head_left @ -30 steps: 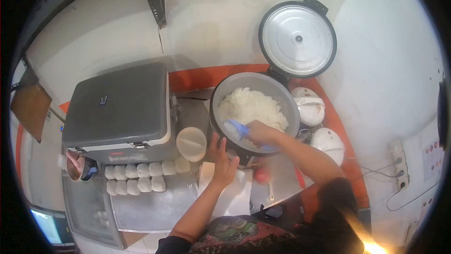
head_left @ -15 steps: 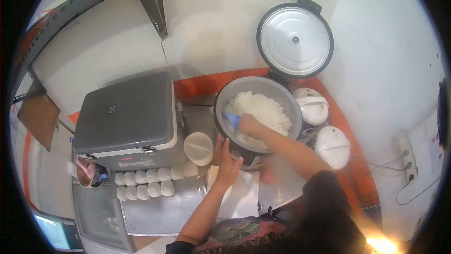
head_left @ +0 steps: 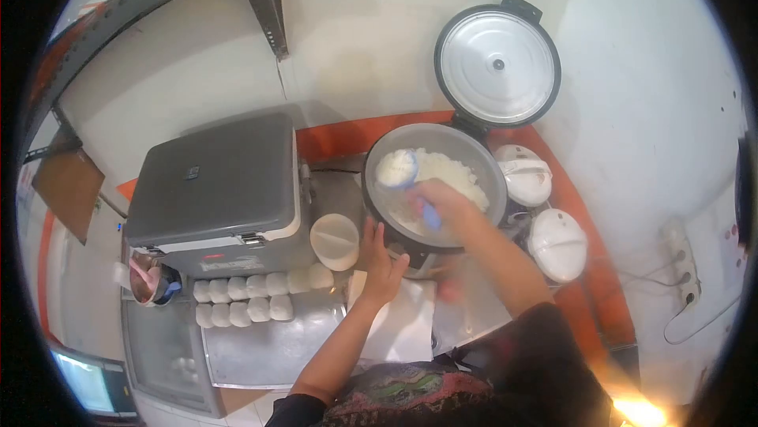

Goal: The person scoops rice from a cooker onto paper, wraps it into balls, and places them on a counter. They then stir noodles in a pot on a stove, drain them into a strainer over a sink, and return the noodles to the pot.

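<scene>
- Closest to me, the person's dark top with a patterned front (head_left: 414, 387) fills the bottom of the view.
- A white sheet (head_left: 404, 324) lies just ahead of it, beside the metal tray (head_left: 276, 344).
- The left hand (head_left: 383, 267) hovers by the sheet's far edge, fingers wide and thumb out to the side, right at the cooker's near side; whether it touches, I can't tell.
- A small red thing (head_left: 449, 291), blurred, sits to the right of the sheet.
- On the tray's far part, white rounded lumps (head_left: 257, 286) stand in two rows, close together, with a round pale container (head_left: 334, 242) between them and the cooker.
- The right hand (head_left: 438, 199) reaches over the open rice cooker (head_left: 434, 134), fingers closed around the handle of a blue scoop (head_left: 431, 217).
- That scoop is over the cooker's left part, its bowl heaped with scooped rice (head_left: 396, 166).
- Beneath and to the right, the loose rice (head_left: 454, 176) lies inside the pot.
- Two white lidded vessels (head_left: 557, 245) stand to the cooker's right, one beyond the other.
- Over on the left is a big grey cooler box (head_left: 213, 182), closed and latched.
- Farthest back, the cooker's round lid (head_left: 497, 66) stands raised against the pale wall (head_left: 371, 24).
</scene>
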Demonstrator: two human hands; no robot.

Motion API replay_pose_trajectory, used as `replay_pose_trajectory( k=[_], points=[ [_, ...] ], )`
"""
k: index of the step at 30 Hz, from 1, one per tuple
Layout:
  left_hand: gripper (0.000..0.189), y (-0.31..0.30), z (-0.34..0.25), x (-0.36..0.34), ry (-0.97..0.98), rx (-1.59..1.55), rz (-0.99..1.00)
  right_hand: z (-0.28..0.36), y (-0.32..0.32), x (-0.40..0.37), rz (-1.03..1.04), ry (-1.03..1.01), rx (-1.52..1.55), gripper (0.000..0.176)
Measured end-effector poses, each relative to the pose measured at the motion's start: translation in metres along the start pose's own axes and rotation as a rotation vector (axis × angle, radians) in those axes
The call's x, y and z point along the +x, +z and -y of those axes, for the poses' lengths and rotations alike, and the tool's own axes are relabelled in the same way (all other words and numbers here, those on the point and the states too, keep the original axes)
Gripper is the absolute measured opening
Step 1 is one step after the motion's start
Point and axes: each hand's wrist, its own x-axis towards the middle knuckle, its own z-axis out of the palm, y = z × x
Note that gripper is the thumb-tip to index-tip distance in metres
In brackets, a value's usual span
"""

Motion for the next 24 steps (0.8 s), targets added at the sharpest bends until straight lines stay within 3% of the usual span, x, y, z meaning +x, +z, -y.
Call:
replay_pose_trajectory(
  k=[4, 6, 7, 9, 11, 12, 13, 17, 18, 21, 24],
  points=[
    [0.083, -0.018, 0.005, -0.028, 0.060, -0.006, -0.051, 0.006, -0.029, -0.012, 0.070, -0.009, 0.184, 0.008],
    [0.079, -0.028, 0.023, -0.060, -0.056, 0.093, 0.045, 0.006, -0.021, -0.061, 0.109, 0.008, 0.181, 0.007],
    [0.076, -0.033, 0.036, -0.076, -0.126, 0.138, 0.097, 0.003, -0.014, -0.089, 0.126, 0.030, 0.181, 0.007],
    [0.078, -0.037, 0.081, -0.106, -0.202, 0.233, 0.451, -0.019, -0.002, -0.132, 0.191, 0.098, 0.153, 0.008],
    [0.091, -0.046, 0.089, -0.131, -0.219, 0.235, 0.735, -0.068, 0.001, -0.150, 0.266, 0.211, 0.152, 0.011],
    [0.108, -0.048, 0.096, -0.144, -0.067, 0.393, 0.847, -0.102, 0.004, -0.157, 0.307, 0.280, 0.169, 0.012],
    [0.114, -0.056, 0.080, -0.137, -0.063, 0.477, 0.968, -0.129, 0.006, -0.165, 0.349, 0.335, 0.178, 0.013],
    [0.123, -0.047, 0.078, -0.151, -0.070, 0.586, 1.046, -0.206, 0.036, -0.173, 0.070, 0.392, 0.215, 0.029],
    [0.125, -0.042, 0.076, -0.153, -0.080, 0.613, 1.066, -0.244, 0.029, -0.160, 0.030, 0.401, 0.232, 0.050],
    [0.131, -0.028, 0.063, -0.168, -0.185, 0.609, 0.987, -0.349, 0.045, -0.127, -0.434, -0.550, -0.881, 0.064],
    [0.127, -0.034, 0.070, -0.172, -0.318, 0.487, 0.876, -0.388, 0.050, -0.127, -0.231, -0.385, -1.016, 0.070]
  ],
)
